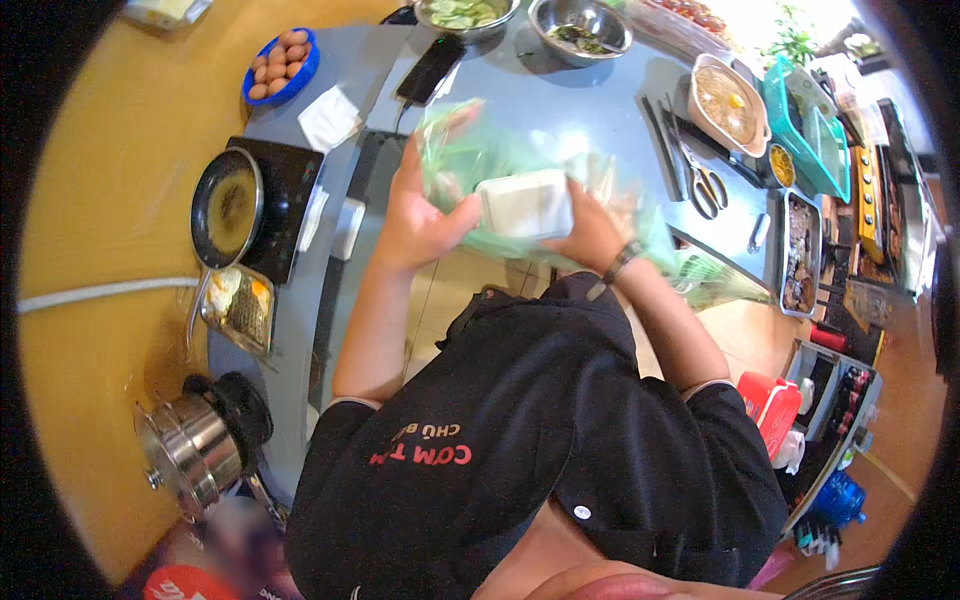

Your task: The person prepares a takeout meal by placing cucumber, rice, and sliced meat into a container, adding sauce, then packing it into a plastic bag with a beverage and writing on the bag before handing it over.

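Note:
A white takeaway box (527,204) is held between my two hands, with a thin green plastic bag (499,150) around and behind it. My left hand (435,214) has its thumb at the box's left end, and its raised fingers are inside or behind the bag film. At the box's right end, my right hand (595,229) grips the corner, with a dark band on the wrist. The bag is blurred, so which layers lie over the fingers cannot be told. Another green bag (716,281) hangs at the table edge to the right.
Scissors (705,187) and tongs (667,154) lie right of the hands. A phone (431,70) and steel bowls (581,34) stand at the far side. A frying pan (227,208) sits on a hob (292,195) at left, near eggs in a blue basket (311,71) and a steel pot (195,450).

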The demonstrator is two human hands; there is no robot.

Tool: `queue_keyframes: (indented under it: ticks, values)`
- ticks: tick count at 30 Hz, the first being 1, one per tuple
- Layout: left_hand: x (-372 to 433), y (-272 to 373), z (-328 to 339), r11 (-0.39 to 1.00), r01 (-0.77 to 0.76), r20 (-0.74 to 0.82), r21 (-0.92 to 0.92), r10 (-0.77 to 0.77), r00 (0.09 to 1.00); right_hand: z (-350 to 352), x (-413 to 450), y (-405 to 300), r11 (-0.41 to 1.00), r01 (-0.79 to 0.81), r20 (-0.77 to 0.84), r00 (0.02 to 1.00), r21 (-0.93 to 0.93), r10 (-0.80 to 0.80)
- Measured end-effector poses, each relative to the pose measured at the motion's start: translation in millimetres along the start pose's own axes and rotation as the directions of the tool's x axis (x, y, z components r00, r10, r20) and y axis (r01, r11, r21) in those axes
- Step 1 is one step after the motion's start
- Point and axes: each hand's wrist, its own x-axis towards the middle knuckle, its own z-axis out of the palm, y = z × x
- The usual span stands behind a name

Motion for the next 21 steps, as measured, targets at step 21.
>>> queue_keyframes:
  ticks: [21]
  values:
    - [157.0,-38.0,80.2,0.902,0.310,-0.188,-0.299,-0.374,0.908,-309.3,201.2,78.5,0.559,0.444,-0.255,0.887,0.701,-0.384]
